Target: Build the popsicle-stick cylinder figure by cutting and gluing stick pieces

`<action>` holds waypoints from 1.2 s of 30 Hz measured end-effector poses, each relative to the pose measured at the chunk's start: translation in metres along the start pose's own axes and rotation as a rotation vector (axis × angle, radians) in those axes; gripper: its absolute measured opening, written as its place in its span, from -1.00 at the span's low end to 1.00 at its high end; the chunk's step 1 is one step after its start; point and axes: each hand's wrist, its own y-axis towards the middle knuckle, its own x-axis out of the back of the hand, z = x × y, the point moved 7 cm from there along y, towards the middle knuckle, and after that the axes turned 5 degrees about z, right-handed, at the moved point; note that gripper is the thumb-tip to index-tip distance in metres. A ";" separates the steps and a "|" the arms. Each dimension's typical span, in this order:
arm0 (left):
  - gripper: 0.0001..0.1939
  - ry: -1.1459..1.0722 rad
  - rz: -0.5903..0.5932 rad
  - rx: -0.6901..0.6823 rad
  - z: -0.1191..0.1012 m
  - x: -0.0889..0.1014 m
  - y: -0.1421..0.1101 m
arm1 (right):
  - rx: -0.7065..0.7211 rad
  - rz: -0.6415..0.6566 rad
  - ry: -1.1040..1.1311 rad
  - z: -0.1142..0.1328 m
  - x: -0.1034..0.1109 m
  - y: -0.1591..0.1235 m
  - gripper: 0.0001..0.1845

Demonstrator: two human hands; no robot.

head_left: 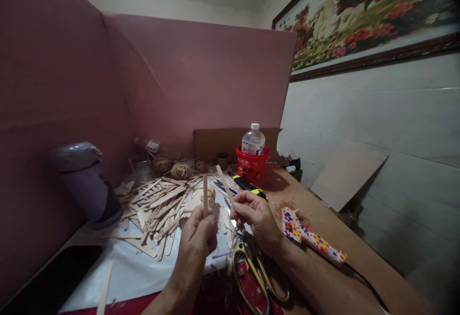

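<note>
Wood stick (205,194) points to twelve o'clock in your curled left hand (200,234). At two o'clock from that hand, your right hand (258,217) pinches a second stick (224,184), leaning to eleven, not touching the first.

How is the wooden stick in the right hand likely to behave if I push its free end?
The wooden stick would probably feel light, being thin and narrow. It looks fairly stiff, since its free length stands straight without sagging. It may pivot under a push, because the right hand pinches it only near its lower end.
</note>
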 end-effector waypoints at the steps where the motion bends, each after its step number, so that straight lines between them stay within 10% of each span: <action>1: -0.77 -0.016 -0.012 -0.021 -0.004 0.002 0.001 | -0.005 0.013 -0.011 0.000 -0.001 -0.001 -0.82; 8: -0.59 -0.160 -0.141 -0.225 -0.028 0.022 0.007 | -0.017 0.161 -0.065 0.003 -0.014 -0.009 -0.86; 29: -0.76 0.063 -0.042 -0.173 -0.023 0.020 0.012 | 0.354 0.189 -0.742 0.030 -0.026 -0.024 -0.77; 36: -0.73 0.039 -0.051 -0.141 -0.021 0.019 0.011 | 0.264 0.152 -0.602 0.024 -0.022 -0.023 -0.74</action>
